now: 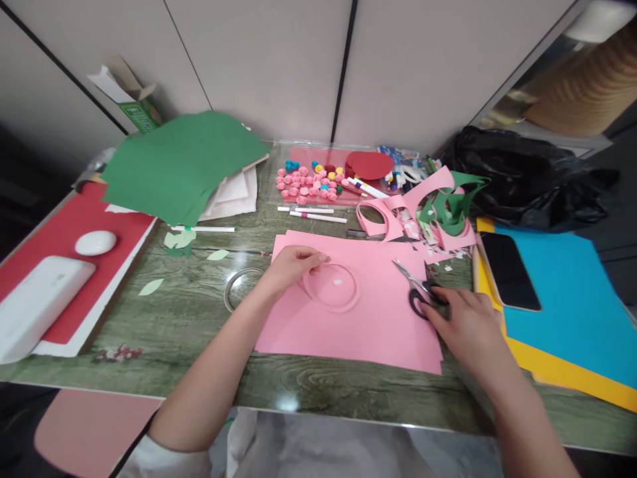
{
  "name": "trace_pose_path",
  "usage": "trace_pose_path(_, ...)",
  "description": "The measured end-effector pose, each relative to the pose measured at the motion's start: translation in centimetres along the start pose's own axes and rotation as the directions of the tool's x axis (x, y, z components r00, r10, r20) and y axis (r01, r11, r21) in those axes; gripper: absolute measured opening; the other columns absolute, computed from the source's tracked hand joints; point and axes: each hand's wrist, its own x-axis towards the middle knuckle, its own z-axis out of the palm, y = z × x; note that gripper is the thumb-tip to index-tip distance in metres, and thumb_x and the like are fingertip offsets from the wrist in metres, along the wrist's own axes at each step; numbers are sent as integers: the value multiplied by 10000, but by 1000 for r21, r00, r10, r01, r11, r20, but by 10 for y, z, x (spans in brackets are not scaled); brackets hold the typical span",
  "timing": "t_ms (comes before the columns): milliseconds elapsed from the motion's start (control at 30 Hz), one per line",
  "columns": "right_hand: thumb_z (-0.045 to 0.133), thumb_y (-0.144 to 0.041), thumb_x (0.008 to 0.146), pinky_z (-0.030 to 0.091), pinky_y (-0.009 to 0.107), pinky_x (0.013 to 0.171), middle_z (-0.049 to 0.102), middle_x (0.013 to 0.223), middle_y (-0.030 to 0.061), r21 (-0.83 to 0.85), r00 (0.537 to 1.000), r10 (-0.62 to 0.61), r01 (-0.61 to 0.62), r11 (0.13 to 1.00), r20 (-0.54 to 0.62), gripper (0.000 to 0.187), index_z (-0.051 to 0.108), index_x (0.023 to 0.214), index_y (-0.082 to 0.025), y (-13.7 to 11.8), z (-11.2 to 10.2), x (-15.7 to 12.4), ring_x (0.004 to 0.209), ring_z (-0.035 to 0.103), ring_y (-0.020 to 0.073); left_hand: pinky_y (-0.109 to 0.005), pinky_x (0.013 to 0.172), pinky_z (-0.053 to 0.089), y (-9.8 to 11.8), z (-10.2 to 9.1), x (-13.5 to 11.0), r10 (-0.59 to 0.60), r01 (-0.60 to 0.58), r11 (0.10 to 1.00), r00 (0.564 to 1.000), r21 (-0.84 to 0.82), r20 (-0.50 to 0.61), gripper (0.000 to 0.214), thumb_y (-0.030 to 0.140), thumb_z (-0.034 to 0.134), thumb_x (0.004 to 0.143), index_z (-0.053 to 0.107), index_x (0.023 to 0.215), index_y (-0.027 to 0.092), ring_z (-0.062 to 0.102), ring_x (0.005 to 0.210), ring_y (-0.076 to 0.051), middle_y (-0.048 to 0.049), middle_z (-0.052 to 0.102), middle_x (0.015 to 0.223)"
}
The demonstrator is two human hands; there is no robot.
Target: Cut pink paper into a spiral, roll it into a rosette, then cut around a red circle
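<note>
A pink sheet of paper point(358, 332) lies in front of me on the green wood-patterned table point(189, 312). My left hand point(291, 265) rests on the sheet, its fingers curled on the rim of a clear round lid or ring point(332, 287) lying on the paper. My right hand point(460, 322) is at the sheet's right edge, with its fingers on the black handles of a pair of scissors point(418, 289) that lies on the paper, blades pointing up-left.
Pink and green paper scraps point(428, 206) pile behind the sheet. Markers point(311, 214), small pink foam flowers point(306, 182), green sheets point(179, 162), a tape roll point(239, 287), blue and yellow sheets point(562, 299) with a phone point(507, 269), a black bag point(527, 176), a white mouse point(95, 242).
</note>
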Motion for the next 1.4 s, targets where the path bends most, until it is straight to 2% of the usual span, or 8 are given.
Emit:
trace_pose_path(133,517,-444,823,432,445,757,650,925,113,209,995,-26,5,978,99,278,598,933,-202,9,-9,8,883,567,306,-274,662,400,1,0,-2,-12,12,999,1000,-37,8,236,356,600,732,700,726,142,533,624,-128,-18,630,639)
trace_pose_path(233,492,-449,841,446,374,675,625,898,86,399,977,25,-111,910,213,297,556,1008,-211,2,-22,12,755,570,239,-265,643,378,1,0,-3,-5,7,998,1000,-64,20,233,349,597,737,700,723,140,523,617,-122,-13,621,630)
trace_pose_path(400,431,-412,888,447,313,702,580,862,49,776,924,-185,-158,611,333,229,511,988,-222,-30,-46,28,790,545,190,-254,599,348,6,2,-9,13,-9,993,999,-114,33,250,382,606,739,690,725,147,475,585,-107,-20,633,688)
trace_pose_path(500,484,-410,871,442,274,690,569,868,46,875,898,-291,-174,452,329,221,524,988,-227,-47,-56,44,823,546,182,-253,623,353,13,2,-16,39,-33,988,999,-150,36,230,373,615,740,676,690,156,476,595,-107,1,595,641)
trace_pose_path(567,552,-449,825,432,257,650,568,871,44,897,885,-332,-180,404,327,269,542,979,-228,-55,-56,53,813,543,181,-250,638,351,16,1,-20,66,-61,983,998,-172,23,214,361,621,741,667,677,162,473,599,-105,20,548,595)
trace_pose_path(733,529,-520,816,365,245,540,534,695,21,893,825,-416,-215,396,383,342,565,865,-184,-62,-41,56,653,487,150,-254,623,345,20,-1,-25,79,-81,985,997,-150,-21,214,358,601,755,671,691,166,459,596,-109,17,552,612)
trace_pose_path(933,517,-396,848,358,239,562,540,669,11,866,727,-515,-226,446,455,238,552,790,-168,-58,-44,47,639,479,135,-245,625,356,23,1,-27,77,-82,988,996,-129,-43,197,345,608,749,674,675,175,468,610,-108,16,589,644)
trace_pose_path(1400,502,-326,845,322,232,535,510,641,-6,850,700,-529,-220,479,479,192,504,725,-176,-61,-44,43,600,431,120,-248,623,382,21,2,-26,61,-68,988,996,-138,-60,198,348,615,736,651,650,173,471,602,-110,16,583,626)
